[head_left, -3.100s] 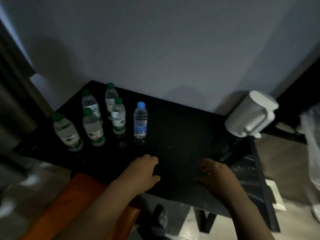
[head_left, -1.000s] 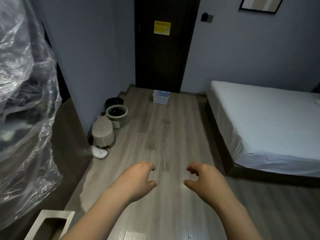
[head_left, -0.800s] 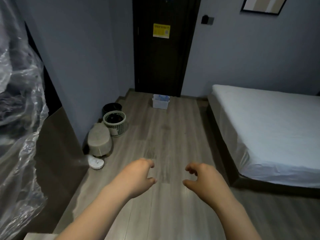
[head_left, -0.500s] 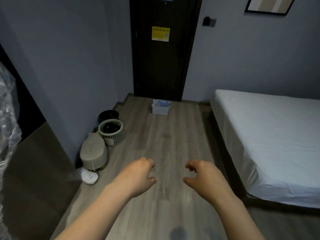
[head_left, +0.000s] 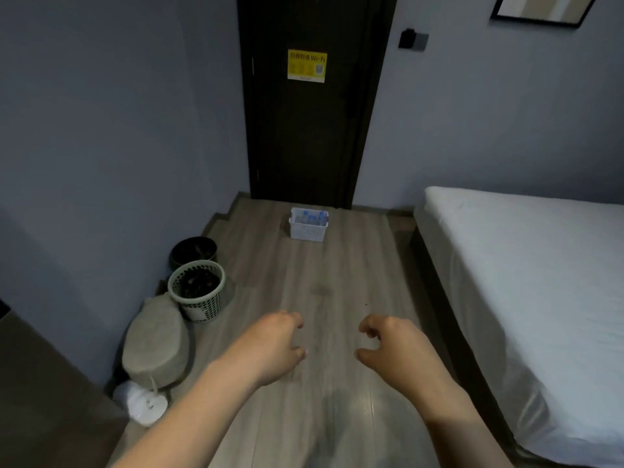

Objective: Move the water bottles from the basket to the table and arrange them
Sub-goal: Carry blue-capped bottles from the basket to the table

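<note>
Head view, looking forward and down along a wood-plank floor toward a dark door. A white slotted basket stands on the floor just in front of the door, well apart from the person. Inside it are the water bottles, clear with blue caps and labels, their tops showing above the rim; their number is too small to tell.

Both forearms reach into the lower part of the view. The left hand and the right hand are held side by side above the floor, apart from each other, palms down, fingers loosely curled, holding nothing and touching nothing.

Along the left wall stand two round containers, touching or nearly so: a pale mesh wastebasket with a dark lining or dark contents, and behind it a dark bin whose contents cannot be made out. Just beside the wastebasket, nearer the person, sits a rounded grey-beige object, and by its base a white disc-shaped item.

A bed with a white sheet fills the right side. A yellow notice is fixed to the door.
</note>
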`<action>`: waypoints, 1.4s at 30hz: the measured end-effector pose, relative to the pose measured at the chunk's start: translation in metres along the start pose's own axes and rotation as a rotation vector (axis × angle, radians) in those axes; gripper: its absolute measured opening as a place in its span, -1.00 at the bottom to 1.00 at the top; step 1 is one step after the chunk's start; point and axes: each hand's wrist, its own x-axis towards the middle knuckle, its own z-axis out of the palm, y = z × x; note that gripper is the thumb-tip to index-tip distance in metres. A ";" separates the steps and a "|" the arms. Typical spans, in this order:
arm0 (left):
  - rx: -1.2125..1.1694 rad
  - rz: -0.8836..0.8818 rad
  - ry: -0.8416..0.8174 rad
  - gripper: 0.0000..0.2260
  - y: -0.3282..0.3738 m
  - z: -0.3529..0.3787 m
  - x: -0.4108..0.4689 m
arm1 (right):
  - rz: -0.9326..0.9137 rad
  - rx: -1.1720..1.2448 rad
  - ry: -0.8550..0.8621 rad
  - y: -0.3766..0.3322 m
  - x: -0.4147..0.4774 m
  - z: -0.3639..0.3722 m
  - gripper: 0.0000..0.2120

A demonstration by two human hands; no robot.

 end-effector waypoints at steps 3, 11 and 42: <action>0.032 0.019 0.004 -0.62 -0.025 -0.026 0.051 | 0.027 0.014 -0.006 -0.015 0.054 -0.010 -0.59; -0.004 0.052 -0.027 -0.62 -0.068 -0.061 0.172 | 0.090 0.074 -0.054 -0.031 0.178 -0.011 -0.61; -0.044 -0.013 -0.014 -0.67 -0.157 -0.172 0.724 | 0.033 0.025 -0.107 0.030 0.743 -0.095 -0.62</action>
